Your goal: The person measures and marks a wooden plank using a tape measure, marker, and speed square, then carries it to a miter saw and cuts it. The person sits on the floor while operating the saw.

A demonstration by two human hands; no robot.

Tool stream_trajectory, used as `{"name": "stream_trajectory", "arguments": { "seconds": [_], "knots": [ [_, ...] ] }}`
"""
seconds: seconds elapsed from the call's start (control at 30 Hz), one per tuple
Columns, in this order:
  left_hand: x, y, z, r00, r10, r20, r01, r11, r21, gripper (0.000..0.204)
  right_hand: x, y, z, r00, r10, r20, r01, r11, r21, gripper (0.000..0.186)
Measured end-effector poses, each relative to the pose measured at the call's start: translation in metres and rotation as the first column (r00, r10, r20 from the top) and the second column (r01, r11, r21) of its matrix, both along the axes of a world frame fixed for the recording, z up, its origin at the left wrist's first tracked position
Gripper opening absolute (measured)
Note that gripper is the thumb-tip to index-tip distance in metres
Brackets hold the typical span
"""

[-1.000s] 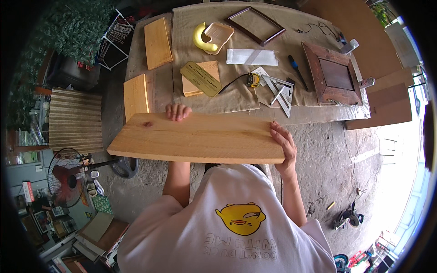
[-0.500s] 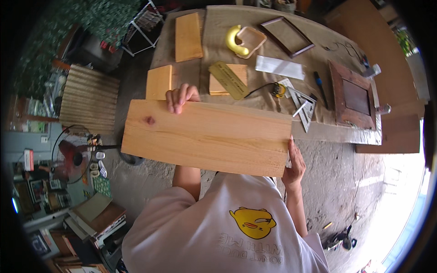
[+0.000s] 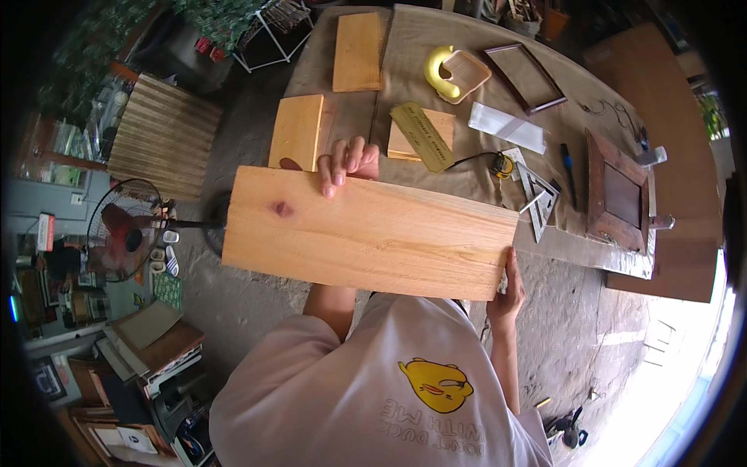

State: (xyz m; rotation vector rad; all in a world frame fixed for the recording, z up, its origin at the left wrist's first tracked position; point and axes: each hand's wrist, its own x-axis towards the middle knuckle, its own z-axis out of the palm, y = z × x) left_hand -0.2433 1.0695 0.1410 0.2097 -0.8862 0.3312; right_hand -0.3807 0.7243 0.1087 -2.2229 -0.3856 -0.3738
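A long, pale wooden board (image 3: 366, 233) with a dark knot near its left end is held up in front of my body. My left hand (image 3: 348, 162) has its fingers hooked over the board's far edge; its thumb and palm are hidden behind. At the right end, my right hand (image 3: 507, 289) grips the board's edge, with part of its fingers out of sight. Beyond the board on the cloth-covered table are a shorter board (image 3: 298, 132), a square block (image 3: 405, 144) with a brass-coloured plate (image 3: 422, 136) lying on it, and a yellow tape measure (image 3: 502, 165).
Also on the table (image 3: 412, 39) are another board (image 3: 357, 53), a yellow banana-shaped object (image 3: 438, 70) by a wooden tray (image 3: 471, 75), a dark frame (image 3: 526, 78), a triangular square (image 3: 538, 194) and a brown framed panel (image 3: 620, 191). A standing fan (image 3: 128, 233) is at left.
Both hands still hold the board, which sits slightly further right and tilts a little more down toward its right end. The table and surroundings have shifted in view as my head turned.
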Motion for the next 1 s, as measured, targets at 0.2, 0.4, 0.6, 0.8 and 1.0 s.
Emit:
{"name": "stream_trajectory", "arguments": {
  "seconds": [0.2,0.4,0.6,0.8,1.0],
  "knots": [
    [-0.015,0.033,-0.072,0.953,-0.272,-0.134,0.263,0.961,-0.086,0.037,0.005,0.010,0.015,0.987,0.108,-0.117,-0.088,0.982,0.166,0.061],
    [-0.079,-0.001,-0.123,0.577,-0.218,-0.787,0.088,0.975,-0.206,0.025,0.000,0.010,0.019,0.998,0.003,-0.071,0.014,0.970,0.241,0.038],
    [-0.109,-0.062,-0.071,0.089,-0.181,-0.979,0.043,0.983,-0.178,0.056,-0.032,-0.002,-0.026,0.918,-0.238,-0.316,0.384,0.725,0.571,0.040],
    [-0.110,-0.098,-0.074,0.068,-0.100,-0.993,0.194,0.977,-0.085,0.083,-0.032,-0.020,-0.044,0.790,-0.412,-0.455,0.613,0.570,0.548,0.038],
    [-0.121,-0.125,-0.076,0.082,0.007,-0.997,0.231,0.973,0.026,0.079,-0.028,-0.048,-0.050,0.781,-0.345,-0.521,0.624,0.478,0.618,0.039]
  ]
}}
